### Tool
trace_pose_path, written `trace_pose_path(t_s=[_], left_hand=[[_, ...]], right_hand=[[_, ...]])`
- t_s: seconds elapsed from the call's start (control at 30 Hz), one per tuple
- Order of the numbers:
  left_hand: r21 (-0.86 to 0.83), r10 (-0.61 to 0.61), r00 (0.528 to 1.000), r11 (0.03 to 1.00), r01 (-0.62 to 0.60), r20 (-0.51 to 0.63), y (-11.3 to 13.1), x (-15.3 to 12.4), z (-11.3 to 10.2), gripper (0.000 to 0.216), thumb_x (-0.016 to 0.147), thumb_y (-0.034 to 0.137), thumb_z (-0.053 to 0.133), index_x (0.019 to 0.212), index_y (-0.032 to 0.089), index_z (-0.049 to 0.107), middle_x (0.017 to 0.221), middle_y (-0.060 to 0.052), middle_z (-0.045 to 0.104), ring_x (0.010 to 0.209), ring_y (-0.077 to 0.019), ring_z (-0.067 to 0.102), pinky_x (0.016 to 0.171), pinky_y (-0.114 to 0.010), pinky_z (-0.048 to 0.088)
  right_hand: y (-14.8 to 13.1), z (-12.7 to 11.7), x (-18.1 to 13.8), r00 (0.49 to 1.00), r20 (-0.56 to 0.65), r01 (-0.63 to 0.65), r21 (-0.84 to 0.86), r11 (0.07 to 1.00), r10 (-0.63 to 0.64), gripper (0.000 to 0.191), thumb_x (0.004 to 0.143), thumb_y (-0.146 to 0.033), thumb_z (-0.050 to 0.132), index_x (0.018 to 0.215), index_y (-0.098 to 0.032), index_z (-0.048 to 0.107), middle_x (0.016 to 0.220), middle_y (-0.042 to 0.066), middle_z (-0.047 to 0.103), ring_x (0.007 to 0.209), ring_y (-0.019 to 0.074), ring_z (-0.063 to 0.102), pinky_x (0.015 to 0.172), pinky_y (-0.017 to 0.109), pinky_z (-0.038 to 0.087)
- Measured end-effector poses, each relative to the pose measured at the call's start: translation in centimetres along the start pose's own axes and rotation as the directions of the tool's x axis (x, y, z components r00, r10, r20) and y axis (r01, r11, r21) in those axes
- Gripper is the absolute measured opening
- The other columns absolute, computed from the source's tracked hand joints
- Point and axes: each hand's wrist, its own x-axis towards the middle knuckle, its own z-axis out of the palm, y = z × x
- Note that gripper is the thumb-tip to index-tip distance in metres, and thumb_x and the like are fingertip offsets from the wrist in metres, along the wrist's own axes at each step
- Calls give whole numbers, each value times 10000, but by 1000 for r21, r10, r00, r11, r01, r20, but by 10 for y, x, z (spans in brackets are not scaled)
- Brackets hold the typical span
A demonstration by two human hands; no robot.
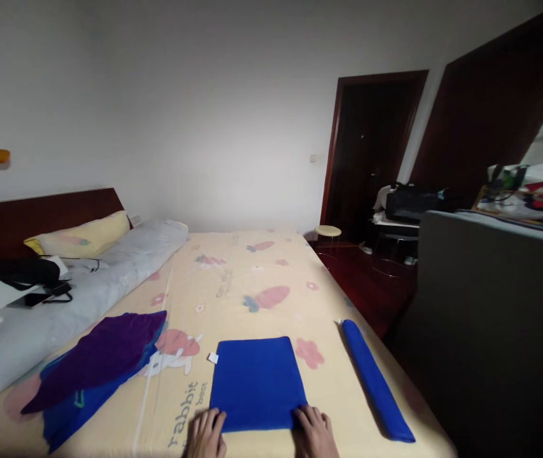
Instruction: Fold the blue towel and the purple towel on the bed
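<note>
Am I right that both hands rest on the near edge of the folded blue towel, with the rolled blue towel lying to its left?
Not quite: the head view shows the rolled towel to the right of the folded towel, not the left. Both hands, left and right, do rest on its near edge.

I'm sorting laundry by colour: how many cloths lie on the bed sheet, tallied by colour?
Blue: 3, the folded cloth under the left hand and right hand, the rolled cloth, and the loose cloth at left.
Purple: 1, the purple cloth lying on that loose one.
Total: 4
</note>
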Motion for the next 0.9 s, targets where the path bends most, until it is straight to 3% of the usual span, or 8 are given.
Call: trace_pose_path(t_s=[0.1,0.3,0.43,0.53,0.7,0.8,0.9], left_hand=[[20,-4,999,1000,5,-36,-25,-8,-10,523,754,129,497,1227,321,608,1247,-7,666,1154,-224,589,972,-371,443],[-40,42,999,998,-43,-23,-19,5,-27,569,678,18,458,1135,305,641,1235,2,672,1190,-201,571,982,-347,426],[-156,108,992,981,-118,-71,-20,12,-39,459,711,20,435,1019,279,655,1084,-3,721,1076,-184,632,902,-314,475],[-279,12,997,960,-34,-78,-25,12,-44,353,735,75,453,954,262,657,954,-16,733,936,-192,669,843,-313,514],[-475,-189,982,864,170,7,-30,13,-31,364,785,129,417,1049,260,632,1031,-20,727,1001,-171,670,884,-282,527],[-439,-275,961,861,257,22,-33,15,-12,406,770,111,418,1098,245,615,1089,-26,715,1036,-155,661,903,-258,515],[-264,-349,935,909,323,-60,-33,17,1,403,751,120,460,1104,226,625,1094,-49,715,1033,-186,662,887,-285,519]], right_hand=[[22,-5,-7,1000,12,4,-22,1000,-4,416,815,-241,525,1222,-323,561,1190,31,640,1045,220,563,887,347,352],[6,-9,5,995,-91,-48,-69,996,42,324,775,-212,548,1068,-336,610,1277,5,609,1129,245,532,926,394,301],[-3,-26,13,994,-109,5,-17,1000,-7,305,735,-126,514,973,-293,604,1037,-15,683,984,204,573,885,363,319],[0,-35,16,995,-95,6,36,999,-3,209,752,-148,508,902,-260,602,864,-10,668,875,199,575,859,361,345],[10,-24,20,984,-132,-110,92,990,122,228,829,-215,456,987,-250,616,894,31,670,834,213,582,810,359,400],[15,-10,23,972,-162,-163,69,984,172,282,827,-214,457,1068,-242,601,926,45,683,862,227,604,812,371,409],[21,1,23,951,-221,-217,15,976,215,277,841,-249,480,1093,-252,595,961,54,685,894,240,615,788,374,410]])
